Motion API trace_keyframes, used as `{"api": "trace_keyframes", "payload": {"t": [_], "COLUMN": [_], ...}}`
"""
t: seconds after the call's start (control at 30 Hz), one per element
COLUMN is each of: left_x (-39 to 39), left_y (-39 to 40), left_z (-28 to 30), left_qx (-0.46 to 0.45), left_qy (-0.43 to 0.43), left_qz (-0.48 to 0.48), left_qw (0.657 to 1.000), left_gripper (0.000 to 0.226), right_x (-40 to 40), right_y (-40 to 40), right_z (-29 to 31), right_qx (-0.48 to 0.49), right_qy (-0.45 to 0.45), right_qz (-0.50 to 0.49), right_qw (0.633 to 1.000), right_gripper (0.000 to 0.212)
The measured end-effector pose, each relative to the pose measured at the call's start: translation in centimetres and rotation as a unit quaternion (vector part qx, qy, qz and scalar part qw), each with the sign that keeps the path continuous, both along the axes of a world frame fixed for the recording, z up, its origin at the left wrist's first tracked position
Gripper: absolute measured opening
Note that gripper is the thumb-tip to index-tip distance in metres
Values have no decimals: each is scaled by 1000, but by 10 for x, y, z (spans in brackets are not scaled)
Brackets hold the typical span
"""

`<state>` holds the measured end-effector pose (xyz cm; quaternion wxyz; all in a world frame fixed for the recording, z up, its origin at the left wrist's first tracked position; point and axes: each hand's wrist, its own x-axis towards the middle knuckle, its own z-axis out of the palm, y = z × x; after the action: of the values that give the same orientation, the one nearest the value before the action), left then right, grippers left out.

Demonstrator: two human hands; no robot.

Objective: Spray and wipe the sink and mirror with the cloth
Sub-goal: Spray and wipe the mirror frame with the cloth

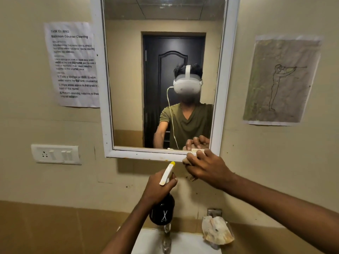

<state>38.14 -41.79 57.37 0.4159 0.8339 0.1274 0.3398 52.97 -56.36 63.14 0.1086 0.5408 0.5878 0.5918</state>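
**Mirror wipe underway at bottom edge; sink prob. still to do**

Right hand is closed around a bunched cloth, pressing it vs. the lower right corner of the mirror frame, right where glass meets the white rim. Only scraps of cloth show under the fingers. Left hand is wrapped round the neck of a dark spray bottle, held upright below the mirror, yellow-tipped nozzle aimed up twd. the frame; can't tell if the trigger is squeezed.

Progress, as a judgement: mirror stage is in hand, approx. mid-task. Glass looks fairly clear w/ no obvious wet streaks or mist, so can't tell how much of it has been sprayed or wiped. The hand is low, so upper glass may need a pass.

Sink shows only as a white strip at bottom, tap at its back; too little visible to judge clean or not. A crumpled wrapper-like thing sits on a holder beside the tap. Sink likely remains, or needs checking.
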Motion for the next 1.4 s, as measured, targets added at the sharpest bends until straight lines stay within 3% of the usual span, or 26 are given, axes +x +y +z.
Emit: {"api": "trace_keyframes", "payload": {"t": [0.2,0.3,0.5,0.67,0.83,1.07,1.4], "left_x": [-5,-9,-10,-17,-26,-31,-43], "left_y": [9,12,17,26,29,37,48], "left_z": [-3,1,3,6,5,0,-7], "left_qx": [7,-5,-23,-30,-48,-40,-39], "left_qy": [-6,-6,-16,7,-6,-18,-9], "left_qz": [55,23,-1,-46,-52,-4,-26], "left_qw": [998,1000,1000,998,997,999,999], "left_gripper": [43,25,12,16,9,22,15], "right_x": [-20,-6,-31,-35,-22,-46,-32], "right_y": [20,2,34,33,10,47,17], "right_z": [3,3,8,12,15,20,16], "right_qx": [-9,-9,-26,-40,-33,-74,-66], "right_qy": [16,41,53,128,107,118,124], "right_qz": [-6,-11,-22,-40,-64,-63,-81], "right_qw": [1000,999,998,990,992,988,987], "right_gripper": [20,20,22,26,17,23,23]}}
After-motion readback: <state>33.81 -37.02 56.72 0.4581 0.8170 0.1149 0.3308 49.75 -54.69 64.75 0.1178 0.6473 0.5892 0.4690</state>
